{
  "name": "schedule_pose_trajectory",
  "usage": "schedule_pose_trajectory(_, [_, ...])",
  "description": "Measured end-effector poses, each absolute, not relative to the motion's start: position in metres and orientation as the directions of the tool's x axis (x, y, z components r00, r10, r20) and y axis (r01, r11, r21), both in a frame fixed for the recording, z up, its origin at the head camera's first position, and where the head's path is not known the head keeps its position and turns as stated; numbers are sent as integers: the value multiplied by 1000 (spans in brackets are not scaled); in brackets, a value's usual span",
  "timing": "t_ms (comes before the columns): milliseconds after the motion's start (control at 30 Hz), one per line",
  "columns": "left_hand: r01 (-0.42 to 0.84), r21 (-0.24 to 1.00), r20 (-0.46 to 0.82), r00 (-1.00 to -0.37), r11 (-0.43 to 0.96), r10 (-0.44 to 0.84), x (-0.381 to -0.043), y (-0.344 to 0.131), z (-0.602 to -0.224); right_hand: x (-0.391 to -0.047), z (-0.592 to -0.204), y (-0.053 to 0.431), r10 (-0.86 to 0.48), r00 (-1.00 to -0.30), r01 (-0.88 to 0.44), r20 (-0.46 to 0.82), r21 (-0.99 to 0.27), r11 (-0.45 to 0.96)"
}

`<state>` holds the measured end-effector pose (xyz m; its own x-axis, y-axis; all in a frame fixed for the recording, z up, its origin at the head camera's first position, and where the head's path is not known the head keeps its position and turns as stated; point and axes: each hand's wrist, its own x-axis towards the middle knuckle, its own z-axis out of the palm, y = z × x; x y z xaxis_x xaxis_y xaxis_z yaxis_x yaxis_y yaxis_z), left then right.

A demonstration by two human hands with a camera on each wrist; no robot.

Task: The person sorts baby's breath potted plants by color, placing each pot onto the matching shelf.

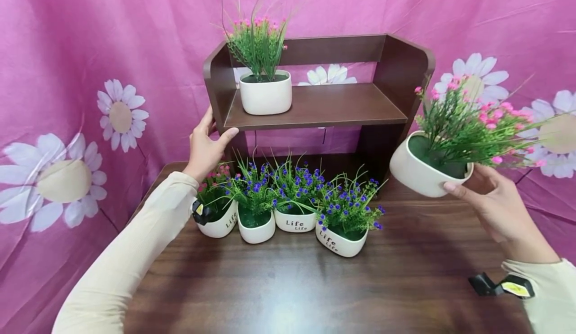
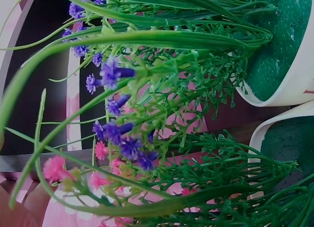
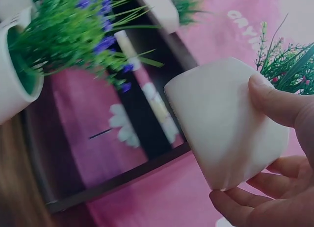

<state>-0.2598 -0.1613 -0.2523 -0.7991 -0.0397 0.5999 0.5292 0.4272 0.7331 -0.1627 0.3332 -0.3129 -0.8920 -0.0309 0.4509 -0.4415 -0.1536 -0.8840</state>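
Note:
My right hand point(image 1: 504, 209) holds a white pot of artificial pink flowers point(image 1: 423, 171) in the air, right of the shelf and tilted over to the right. In the right wrist view the thumb presses one face of the pot point(image 3: 221, 119) and the fingers curl under its other side. My left hand point(image 1: 204, 146) grips the left side of the dark brown wooden shelf point(image 1: 333, 106), thumb at the front edge and fingers along the outer panel. A second white pot with pink flowers point(image 1: 266, 96) stands upright on the upper board, at its left end.
Several white pots stand in a row before the shelf: one with pink flowers point(image 1: 218, 226) at the left, then ones with blue-purple flowers point(image 1: 342, 244), some lettered "Life". All rest on the brown wooden table point(image 1: 252, 284). Behind hangs a pink cloth point(image 1: 180, 34) printed with white daisies.

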Motion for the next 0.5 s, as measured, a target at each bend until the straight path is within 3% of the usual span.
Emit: schedule_pose_trajectory(500, [540, 717, 615, -788, 440, -35, -261, -161, -251, -181, -240, 300, -81, -875, -448, 478, -861, -241])
